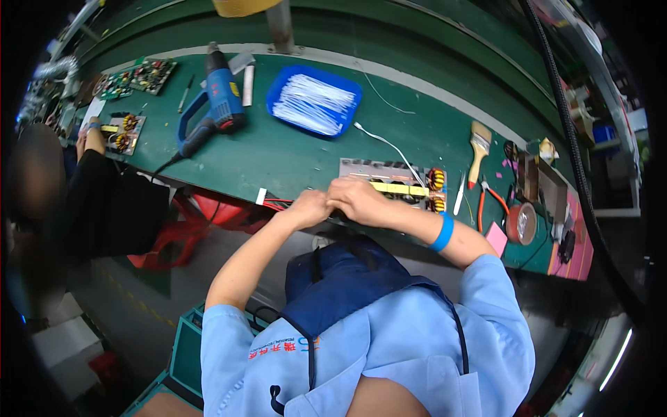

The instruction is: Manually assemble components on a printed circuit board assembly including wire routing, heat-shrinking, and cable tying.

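Both bare hands meet at the near edge of the green tabletop (pixel 292 156): the left hand (pixel 309 207) and the right hand (pixel 358 200), a blue band on its wrist, press together with fingers curled shut over something small by the thin red wires (pixel 278 203); what they pinch I cannot tell. Just beyond them lies the grey rectangular circuit board (pixel 389 182) with a yellow bar and copper-wound ring coils at its right end. The step looks like fixing or tying wiring at the board's front edge, and the next move probably calls for a steady, fine pull. Farther out sit a blue plastic tray of white ties (pixel 314 99), a blue heat gun (pixel 219 94), a wooden-handled brush (pixel 479 147), red-handled pliers (pixel 490 201) and a reddish tape roll (pixel 521 222). A small white label (pixel 260 196) hangs on the tabletop's edge; pink paper squares (pixel 496 239) lie at right.
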Tool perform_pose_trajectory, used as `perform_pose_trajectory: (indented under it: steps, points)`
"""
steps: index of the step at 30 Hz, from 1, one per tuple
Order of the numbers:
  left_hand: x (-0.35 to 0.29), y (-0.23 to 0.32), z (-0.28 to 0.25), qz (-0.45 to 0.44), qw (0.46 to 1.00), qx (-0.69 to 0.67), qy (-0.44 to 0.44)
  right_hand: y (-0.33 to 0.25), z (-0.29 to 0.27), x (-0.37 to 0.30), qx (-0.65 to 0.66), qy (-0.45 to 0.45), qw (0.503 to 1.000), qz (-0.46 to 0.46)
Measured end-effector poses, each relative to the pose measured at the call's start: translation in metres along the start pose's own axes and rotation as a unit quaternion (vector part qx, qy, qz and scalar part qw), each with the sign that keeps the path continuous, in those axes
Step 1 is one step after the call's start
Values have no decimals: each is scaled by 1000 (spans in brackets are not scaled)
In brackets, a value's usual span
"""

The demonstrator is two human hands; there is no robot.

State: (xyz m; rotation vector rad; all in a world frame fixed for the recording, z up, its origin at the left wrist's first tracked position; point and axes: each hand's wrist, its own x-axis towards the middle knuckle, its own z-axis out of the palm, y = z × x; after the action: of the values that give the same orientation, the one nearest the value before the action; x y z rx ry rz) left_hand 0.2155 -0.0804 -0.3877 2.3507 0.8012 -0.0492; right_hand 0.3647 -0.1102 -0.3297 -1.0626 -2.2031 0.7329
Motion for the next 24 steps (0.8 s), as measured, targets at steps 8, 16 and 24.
perform_pose_trajectory:
  steps: [8, 16, 24]
  points:
    - [-28, 44, -3, 52, 888, 36, 456, 90, -11, 147, -206, 40, 955, 211]
    - [-55, 30, 47, -200, 429, -862, 179, 131, 15, 164, -339, 51, 918, 198]
    - [-45, 18, 43, -146, 410, -878, 201, 116, -11, 156, -191, 87, 947, 242]
